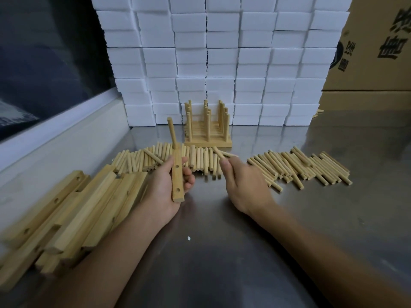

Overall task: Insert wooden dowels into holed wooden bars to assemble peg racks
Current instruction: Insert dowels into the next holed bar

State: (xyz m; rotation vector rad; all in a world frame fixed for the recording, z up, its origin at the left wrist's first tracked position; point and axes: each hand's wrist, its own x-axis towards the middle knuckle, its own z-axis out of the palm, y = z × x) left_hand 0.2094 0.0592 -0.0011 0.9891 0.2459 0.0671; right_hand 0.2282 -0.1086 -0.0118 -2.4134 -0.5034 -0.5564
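- Head view, from 9 o'clock: a heap of loose holed bars lies on the steel desk, touching the left forearm.
- Left hand makes its grip on one holed bar, fingers curled round its sides, the bar pointing toward 12 o'clock; two empty holes face up, and one inserted dowel stands in its far end.
- Loose dowels lie in a row just beyond both hands.
- Finished peg racks stand at 12 o'clock, against stacked white boxes.
- Right hand pinches a single dowel between thumb and fingers, its tip aimed toward 11 o'clock, apart from the held bar.
- More dowels spread at 2 o'clock; cardboard cartons stand behind.
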